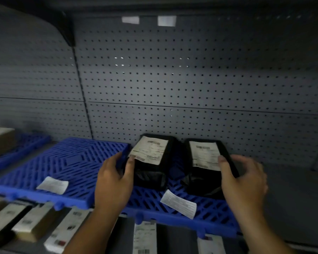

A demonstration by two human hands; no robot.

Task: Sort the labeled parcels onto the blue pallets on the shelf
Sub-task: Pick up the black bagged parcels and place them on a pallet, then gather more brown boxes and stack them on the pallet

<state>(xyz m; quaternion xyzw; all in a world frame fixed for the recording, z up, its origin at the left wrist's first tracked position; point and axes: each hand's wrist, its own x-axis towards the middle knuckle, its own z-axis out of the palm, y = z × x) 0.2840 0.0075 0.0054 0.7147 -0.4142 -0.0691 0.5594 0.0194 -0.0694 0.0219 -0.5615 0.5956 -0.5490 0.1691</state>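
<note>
Toward the rear edge of a blue slotted plastic pallet (218, 211), a black plastic-wrapped, white-labelled left parcel (151, 173) was gripped at its outer edge by the left hand (112, 180); a matching right parcel (204, 154) alongside was gripped by the right hand (244, 180). Bare grid was seen in front.

Left black wrapped parcel (151, 169) and right black wrapped parcel (204, 178) sit on a blue plastic grid pallet (218, 215). Grey perforated panel (191, 79) stands behind.
</note>
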